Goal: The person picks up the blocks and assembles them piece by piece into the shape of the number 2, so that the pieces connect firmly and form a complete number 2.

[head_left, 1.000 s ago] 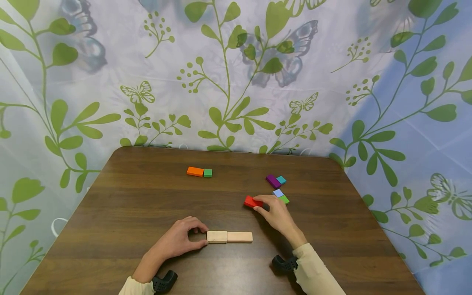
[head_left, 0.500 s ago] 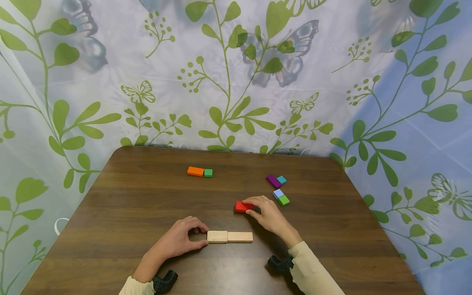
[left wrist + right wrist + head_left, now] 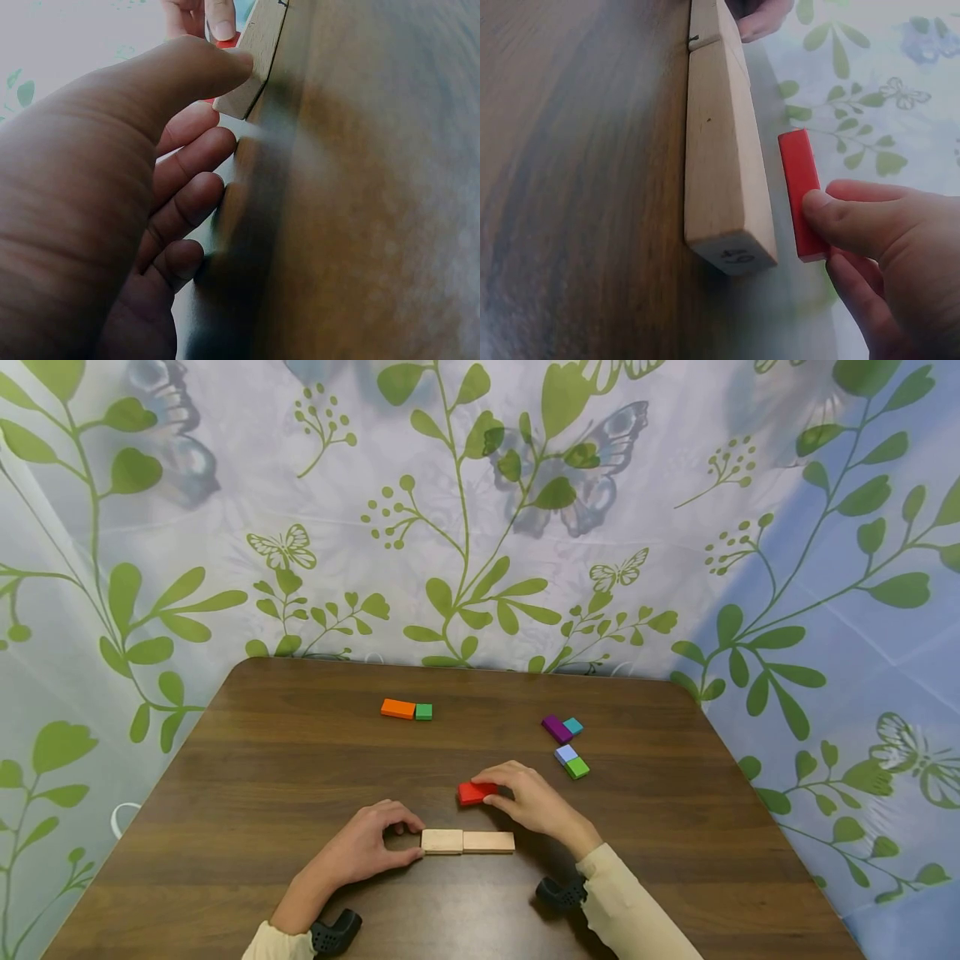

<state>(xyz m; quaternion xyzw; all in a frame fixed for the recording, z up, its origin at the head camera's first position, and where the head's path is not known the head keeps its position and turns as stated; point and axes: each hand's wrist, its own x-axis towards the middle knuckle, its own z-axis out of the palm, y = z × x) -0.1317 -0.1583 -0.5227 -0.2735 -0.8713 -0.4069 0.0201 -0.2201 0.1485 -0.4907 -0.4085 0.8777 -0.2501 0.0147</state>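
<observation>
Two plain wooden blocks lie end to end on the table, a left one and a right one. My left hand holds the outer end of the left block between thumb and finger. In the left wrist view the thumb lies on the wood, with the other fingers curved below. Behind the row, my right hand pinches a small red block by its right end. From the right wrist the red block appears beside the wooden row, apart from it; a marking shows on the near wooden end.
An orange block touches a green block at the back of the brown table. At the right, a purple block meets a teal one; nearby a light blue block joins a lime green one.
My right hand has carried the red block left and nearer, from beside the light blue and lime green blocks to just behind the wooden row. The left hand has stayed in place.
</observation>
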